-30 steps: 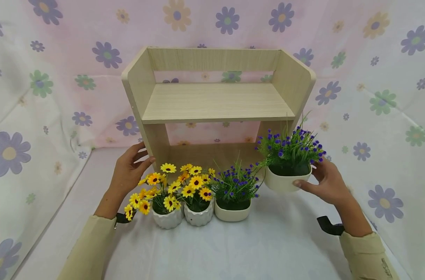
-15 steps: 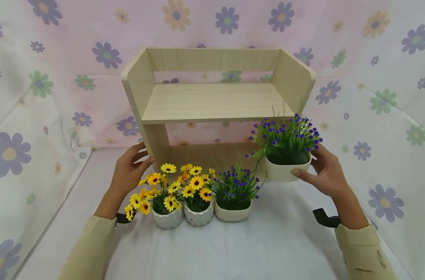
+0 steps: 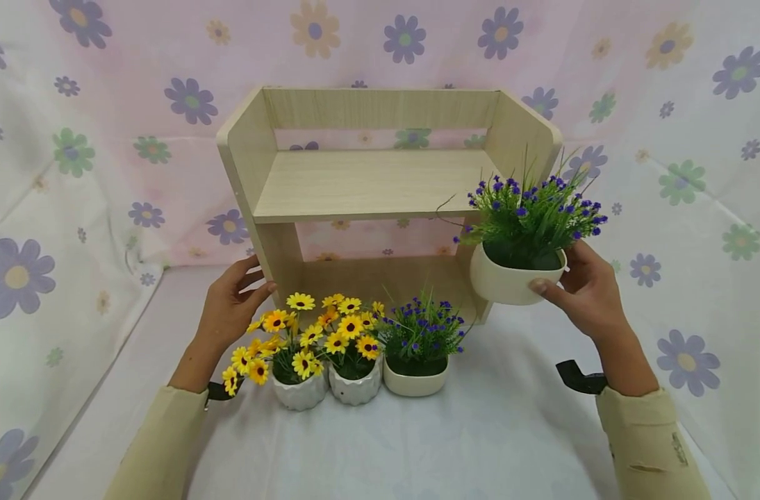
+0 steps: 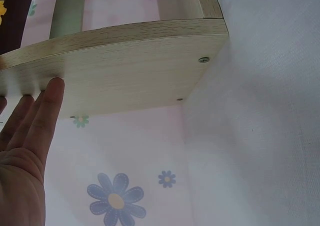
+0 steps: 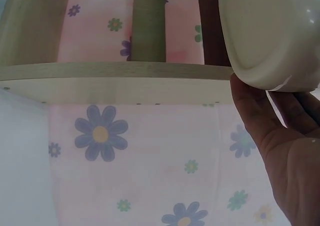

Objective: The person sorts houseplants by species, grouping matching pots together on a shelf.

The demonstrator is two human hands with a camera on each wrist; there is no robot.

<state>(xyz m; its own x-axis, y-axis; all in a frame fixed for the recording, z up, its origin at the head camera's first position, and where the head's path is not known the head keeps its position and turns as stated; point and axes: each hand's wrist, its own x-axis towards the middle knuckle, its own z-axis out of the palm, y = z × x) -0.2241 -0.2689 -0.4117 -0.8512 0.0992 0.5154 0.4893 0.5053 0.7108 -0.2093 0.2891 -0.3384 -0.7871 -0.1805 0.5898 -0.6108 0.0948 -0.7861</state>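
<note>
My right hand (image 3: 583, 295) grips a cream flowerpot (image 3: 511, 278) by its right side, thumb in front. Purple flowers and grassy leaves fill the pot, which hangs in the air before the shelf's right side panel. In the right wrist view the flowerpot (image 5: 270, 35) shows its underside, with fingers curled against it. My left hand (image 3: 230, 298) rests against the left side of the wooden shelf (image 3: 380, 184). Seen from the left wrist, straight fingers (image 4: 47, 110) touch the outer face of the side panel (image 4: 135, 70).
In a row before the shelf stand two white pots of yellow daisies, one pot (image 3: 300, 394) left of the other pot (image 3: 356, 385), and a cream pot of purple flowers (image 3: 416, 384). A white cloth (image 3: 380, 451) covers the table. A flowered curtain (image 3: 686, 139) hangs behind.
My right hand has raised the flowerpot, drawing it slightly left and then back right, up to about the upper board's front edge. The left hand stays at the shelf's side.
</note>
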